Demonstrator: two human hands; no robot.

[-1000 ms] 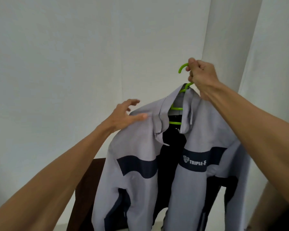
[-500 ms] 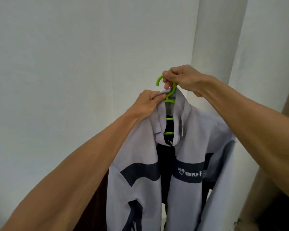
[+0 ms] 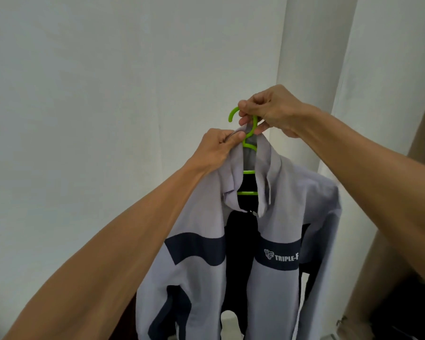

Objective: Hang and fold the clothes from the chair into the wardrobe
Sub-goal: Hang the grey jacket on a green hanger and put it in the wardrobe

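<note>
Two sets of curled fingers at work, both closed on something. Right fingers (image 3: 246, 105) bent tight around the stem of a bright green plastic clothes hanger (image 3: 249, 172), just below its open hook, with the thumb pressing from underneath. Left fingers (image 3: 227, 138) folded into a pinch on the top edge of the collar (image 3: 232, 163), right beside the hanger stem, apparently drawing the cloth up toward it. No straight or loose finger on either side.

Going outward: right hand (image 3: 270, 111) above and a little to the right of the left hand (image 3: 215, 149), the two almost touching. Both forearms bare, stretched up and forward.

Below the hands, draped on the hanger and held free in the air: a light grey soft fabric jacket (image 3: 282, 217) with dark navy bands and white "TRIPLE-F" lettering on the chest, front open, dark inside showing. Not yet in any wardrobe; only a plain white wall (image 3: 108, 94) behind.

About the handling, as a judgement: probably light, limp and rather smooth, so likely to slide off one hanger arm when tilted. Hanger stiff but thin. Best to carry by the hanger stem, and to straighten only at the collar or the shoulder seams. Better not to pull at the sleeves.
</note>
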